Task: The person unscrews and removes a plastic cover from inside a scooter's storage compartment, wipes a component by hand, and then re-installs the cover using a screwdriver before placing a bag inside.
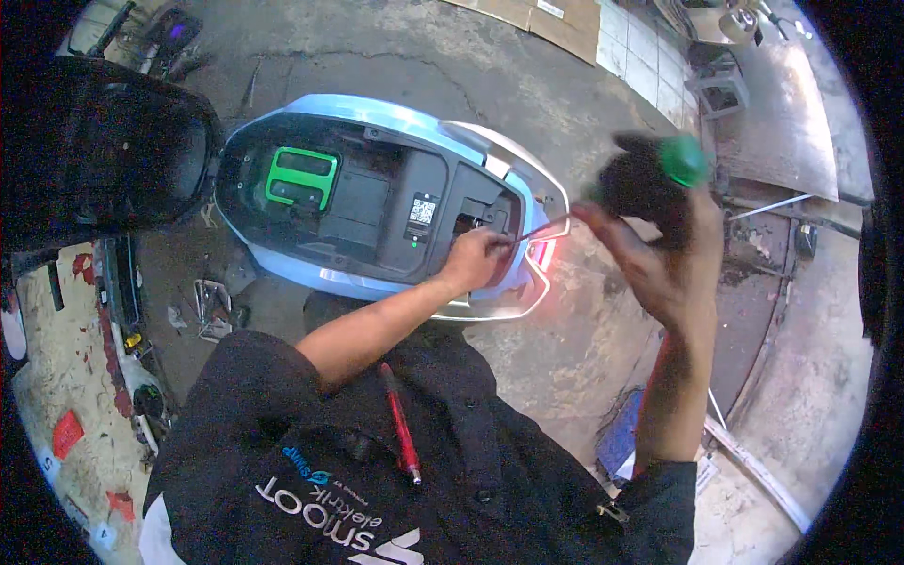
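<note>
A light blue scooter [377,113] has its grey storage compartment [386,245] open, with a green bracket [299,158] and a code label [422,212] inside. My left hand [471,256] is at the rear end of the compartment, fingers pinched on a thin dark reddish strand [540,227], cable or rod I cannot tell. The strand runs toward my right hand [659,273], which is raised beyond the scooter's rear and grips a blurred dark tool with a green end [685,158]. A red tail light [540,257] glows below the strand.
The raised black seat [132,160] is at left. Cardboard [546,24] and white tiles [629,56] lie at the top, a metal panel [791,113] and pale rail [758,480] at right, scattered metal parts [212,306] at left. A red pen [400,424] hangs on my dark shirt.
</note>
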`<action>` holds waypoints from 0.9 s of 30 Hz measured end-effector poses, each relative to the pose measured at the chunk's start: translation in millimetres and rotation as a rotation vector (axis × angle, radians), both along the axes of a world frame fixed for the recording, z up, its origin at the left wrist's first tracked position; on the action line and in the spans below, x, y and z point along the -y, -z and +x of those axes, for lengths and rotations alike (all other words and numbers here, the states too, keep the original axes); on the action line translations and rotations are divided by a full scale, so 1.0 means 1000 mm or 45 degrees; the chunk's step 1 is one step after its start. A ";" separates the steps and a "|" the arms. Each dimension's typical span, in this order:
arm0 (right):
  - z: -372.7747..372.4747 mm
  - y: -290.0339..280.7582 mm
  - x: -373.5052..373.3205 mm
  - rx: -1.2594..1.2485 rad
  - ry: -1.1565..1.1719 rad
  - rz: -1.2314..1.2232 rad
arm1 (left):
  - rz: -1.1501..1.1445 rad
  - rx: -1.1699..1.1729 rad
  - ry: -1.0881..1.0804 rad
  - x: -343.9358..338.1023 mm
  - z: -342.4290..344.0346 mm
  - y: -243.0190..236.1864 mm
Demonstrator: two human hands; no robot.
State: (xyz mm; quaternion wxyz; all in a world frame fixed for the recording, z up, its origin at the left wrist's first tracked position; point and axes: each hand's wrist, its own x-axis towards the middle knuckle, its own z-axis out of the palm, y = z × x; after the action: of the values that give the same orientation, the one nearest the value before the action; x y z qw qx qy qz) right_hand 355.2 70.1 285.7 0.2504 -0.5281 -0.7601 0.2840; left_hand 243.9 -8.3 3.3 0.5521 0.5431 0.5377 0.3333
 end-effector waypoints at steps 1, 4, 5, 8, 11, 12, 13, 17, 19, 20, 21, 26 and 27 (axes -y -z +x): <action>-0.005 0.003 -0.004 0.033 -0.072 0.043 | 0.047 -0.031 -0.029 -0.003 0.006 0.000; -0.024 0.007 -0.013 0.300 -0.230 0.051 | 0.093 -0.134 -0.050 -0.007 0.016 0.004; -0.029 0.010 -0.015 0.365 -0.251 0.069 | 0.089 -0.210 -0.038 -0.007 0.018 0.007; -0.047 0.015 -0.022 0.108 -0.444 0.189 | 0.287 -0.123 -0.126 -0.007 0.021 0.026; -0.056 0.018 -0.027 0.318 -0.497 0.319 | 0.276 -0.093 -0.142 -0.009 0.024 0.038; -0.057 0.022 -0.027 0.307 -0.529 0.348 | 0.276 -0.075 -0.143 -0.011 0.029 0.045; -0.062 0.025 -0.027 0.286 -0.565 0.379 | 0.317 -0.060 -0.156 -0.013 0.029 0.051; -0.079 0.047 -0.028 0.311 -0.562 0.306 | 0.279 0.021 -0.106 -0.013 0.033 0.057; -0.092 0.052 -0.029 0.300 -0.552 0.298 | 0.263 0.022 -0.110 -0.014 0.021 0.058; -0.098 0.052 -0.029 0.296 -0.541 0.286 | 0.256 0.020 -0.116 -0.015 0.012 0.058; -0.103 0.052 -0.030 0.287 -0.552 0.291 | 0.248 0.021 -0.124 -0.015 0.005 0.059; -0.085 0.064 -0.034 0.272 -0.283 0.334 | 0.328 0.487 -0.525 -0.023 -0.058 -0.074; -0.091 0.065 -0.033 0.256 -0.291 0.332 | 0.327 0.471 -0.534 -0.026 -0.072 -0.092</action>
State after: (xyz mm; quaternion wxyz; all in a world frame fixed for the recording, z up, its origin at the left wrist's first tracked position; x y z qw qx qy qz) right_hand 264.5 103.4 220.9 0.2055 -0.4271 -0.8666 0.1557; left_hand 171.6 17.8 95.1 0.4866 0.4158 0.4818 0.5984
